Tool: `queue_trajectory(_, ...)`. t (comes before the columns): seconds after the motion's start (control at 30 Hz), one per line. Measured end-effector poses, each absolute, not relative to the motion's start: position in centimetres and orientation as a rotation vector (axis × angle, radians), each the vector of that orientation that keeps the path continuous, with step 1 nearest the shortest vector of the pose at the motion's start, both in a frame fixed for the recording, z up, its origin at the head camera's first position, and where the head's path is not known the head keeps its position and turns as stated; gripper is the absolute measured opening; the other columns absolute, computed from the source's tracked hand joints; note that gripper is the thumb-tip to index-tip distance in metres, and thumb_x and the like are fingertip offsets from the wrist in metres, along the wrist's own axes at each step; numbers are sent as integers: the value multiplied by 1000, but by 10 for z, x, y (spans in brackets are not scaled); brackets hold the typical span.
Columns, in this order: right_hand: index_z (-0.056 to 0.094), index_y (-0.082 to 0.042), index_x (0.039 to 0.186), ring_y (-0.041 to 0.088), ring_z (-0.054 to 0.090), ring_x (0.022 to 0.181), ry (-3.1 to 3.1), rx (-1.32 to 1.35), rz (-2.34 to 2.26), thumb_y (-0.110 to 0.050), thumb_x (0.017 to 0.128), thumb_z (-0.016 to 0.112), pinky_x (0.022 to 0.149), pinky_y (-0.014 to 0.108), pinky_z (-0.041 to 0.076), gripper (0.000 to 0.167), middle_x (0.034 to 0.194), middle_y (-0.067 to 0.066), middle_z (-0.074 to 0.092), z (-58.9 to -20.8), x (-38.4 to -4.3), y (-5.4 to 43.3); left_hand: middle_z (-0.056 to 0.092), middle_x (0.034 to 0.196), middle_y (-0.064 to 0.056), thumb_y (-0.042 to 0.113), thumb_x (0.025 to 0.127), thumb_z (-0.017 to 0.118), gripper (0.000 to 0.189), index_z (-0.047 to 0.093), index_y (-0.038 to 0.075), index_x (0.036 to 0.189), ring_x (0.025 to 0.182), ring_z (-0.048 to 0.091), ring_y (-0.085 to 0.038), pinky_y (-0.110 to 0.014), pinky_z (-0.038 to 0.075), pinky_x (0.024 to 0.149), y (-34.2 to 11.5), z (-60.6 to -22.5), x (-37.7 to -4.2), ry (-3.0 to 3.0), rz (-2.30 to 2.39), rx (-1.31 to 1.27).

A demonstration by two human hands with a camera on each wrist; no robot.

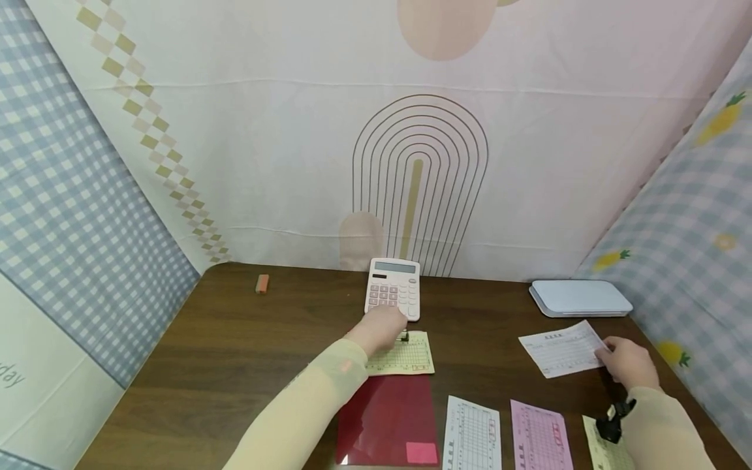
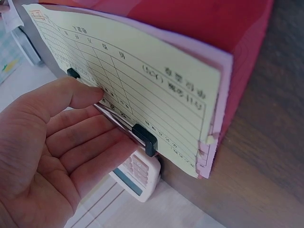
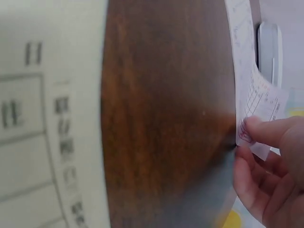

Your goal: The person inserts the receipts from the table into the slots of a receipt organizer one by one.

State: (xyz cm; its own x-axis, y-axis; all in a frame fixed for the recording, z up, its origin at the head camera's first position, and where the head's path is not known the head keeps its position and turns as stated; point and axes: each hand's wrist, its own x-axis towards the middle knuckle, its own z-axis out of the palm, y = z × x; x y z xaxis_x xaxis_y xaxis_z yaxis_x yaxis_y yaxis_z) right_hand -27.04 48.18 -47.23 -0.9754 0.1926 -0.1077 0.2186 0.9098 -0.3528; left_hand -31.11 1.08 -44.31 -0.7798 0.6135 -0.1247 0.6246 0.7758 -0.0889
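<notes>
My left hand [image 1: 382,328] pinches the top edge of a stack of forms, thumb on the pale yellow top sheet [image 1: 411,352] and fingers beneath. In the left wrist view a metal clip with black ends [image 2: 145,139] sits along that edge, and pink sheets [image 2: 222,104] show under the yellow one. The stack overlaps the upper end of a dark red folder [image 1: 388,411]. At the right, my right hand [image 1: 631,362] holds a white printed slip [image 1: 561,349] by its right corner, between thumb and fingers; a red stamp shows near the thumb in the right wrist view.
A white calculator [image 1: 405,287] stands just beyond the left hand. Along the front lie a white form [image 1: 472,434], a pink form [image 1: 540,437] and a yellow form [image 1: 605,447], partly under the right forearm. A white case [image 1: 581,298] and an eraser [image 1: 262,283] lie at the back.
</notes>
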Motion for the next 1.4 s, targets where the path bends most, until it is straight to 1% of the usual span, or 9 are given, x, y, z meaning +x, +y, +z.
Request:
queue_trajectory(0.13, 54, 10, 108, 35, 52, 78, 2968, 314, -495, -24, 90, 58, 64, 47, 44, 39, 96, 29, 58, -466, -270, 482, 65, 78, 2, 8, 80, 68, 9, 65, 15, 76, 70, 58, -14, -29, 51, 67, 10, -443, -311, 2874, -181, 995)
queue_trajectory(0.27, 54, 10, 105, 28, 52, 74, 2931, 340, -557, -29, 91, 58, 61, 40, 42, 42, 84, 18, 58, -463, -270, 482, 65, 78, 1, 8, 80, 69, 10, 65, 15, 75, 70, 57, -14, -30, 51, 67, 9, -444, -310, 2876, -175, 987)
queue_trajectory(0.37, 53, 12, 102, 20, 56, 68, 2895, 344, -718, -24, 92, 57, 57, 35, 48, 37, 76, 10, 58, -465, -270, 482, 65, 78, 1, 8, 80, 68, 10, 64, 16, 75, 70, 57, -14, -29, 51, 67, 8, -444, -309, 2883, -185, 986)
queue_trajectory(0.47, 52, 16, 102, 15, 59, 65, 2824, 361, -921, -19, 93, 57, 58, 32, 54, 36, 75, 8, 59, -466, -270, 483, 65, 79, 2, 8, 81, 67, 9, 65, 16, 77, 70, 57, -13, -29, 51, 67, 8, -445, -309, 2886, -190, 987)
queue_trajectory(0.67, 49, 20, 108, 13, 62, 65, 2714, 396, -1142, -28, 93, 60, 60, 30, 56, 51, 74, 4, 60, -466, -265, 483, 67, 81, 1, 6, 81, 67, 10, 66, 16, 76, 72, 59, -14, -30, 51, 67, 7, -445, -307, 2890, -178, 992)
queue_trajectory(0.8, 48, 22, 110, 13, 63, 64, 2679, 392, -1224, -32, 92, 61, 62, 29, 56, 58, 74, 2, 62, -463, -262, 481, 67, 81, 1, 6, 80, 67, 10, 66, 15, 75, 72, 60, -15, -30, 52, 68, 6, -446, -307, 2891, -175, 995)
queue_trajectory(1.07, 46, 23, 112, 12, 65, 65, 2642, 362, -1353, -26, 95, 55, 63, 31, 57, 52, 76, 4, 65, -451, -255, 467, 66, 81, 0, 7, 80, 68, 9, 66, 15, 75, 73, 60, -16, -31, 52, 69, 7, -448, -309, 2889, -191, 1001)
queue_trajectory(1.27, 41, 25, 118, 14, 66, 67, 2622, 358, -1413, -24, 96, 55, 64, 30, 57, 56, 78, 5, 66, -445, -251, 454, 66, 80, 1, 7, 81, 67, 10, 65, 15, 75, 73, 60, -15, -30, 52, 70, 8, -448, -309, 2895, -200, 1007)
queue_trajectory(1.4, 40, 24, 121, 14, 67, 70, 2553, 347, -1450, -24, 96, 54, 66, 30, 57, 56, 80, 2, 64, -441, -248, 445, 67, 83, 1, 7, 81, 67, 10, 66, 15, 76, 75, 61, -15, -30, 52, 70, 9, -446, -309, 2899, -193, 1011)
